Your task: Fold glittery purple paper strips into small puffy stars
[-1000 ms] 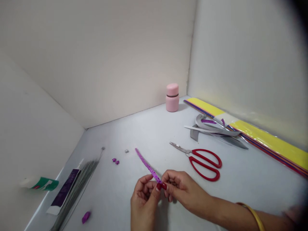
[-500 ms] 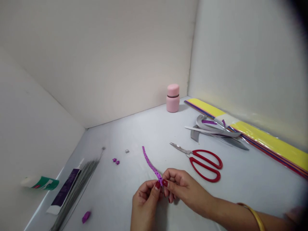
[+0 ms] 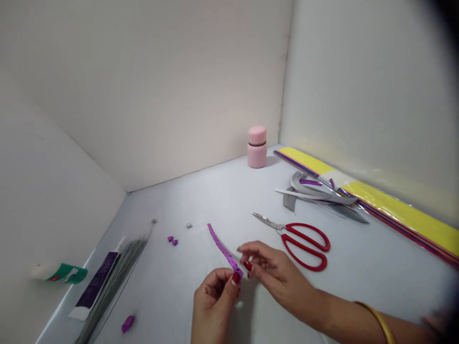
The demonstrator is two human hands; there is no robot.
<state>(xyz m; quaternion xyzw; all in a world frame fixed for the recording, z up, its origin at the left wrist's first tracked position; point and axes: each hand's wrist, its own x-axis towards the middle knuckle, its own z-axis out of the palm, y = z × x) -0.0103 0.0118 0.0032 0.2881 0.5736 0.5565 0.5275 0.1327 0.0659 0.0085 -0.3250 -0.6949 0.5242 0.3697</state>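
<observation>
A narrow purple paper strip (image 3: 223,249) with dark specks is pinched at its lower end between the thumb and fingers of my left hand (image 3: 215,298). Its free end points up and to the left over the table. Just right of the strip, my right hand (image 3: 268,268) is apart from it, thumb and fingers slightly spread and holding nothing. Red-handled scissors (image 3: 306,243) lie beyond my right hand, blades to the left. Two tiny purple folded pieces (image 3: 172,241) and a small silver one (image 3: 189,225) rest on the table left of the strip.
A larger purple piece (image 3: 128,324) lies at the lower left, near a bundle of grey wires (image 3: 118,282), a purple-and-white tube (image 3: 96,282) and a green-and-white tube (image 3: 68,272). A pink bottle (image 3: 257,148) stands behind. Grey strips (image 3: 315,193) and a yellow paper pack (image 3: 387,196) line the right.
My right hand has let go of the strip's lower end and moved slightly right, its fingers parting. The strip, still in my left hand, has swung a little left and down.
</observation>
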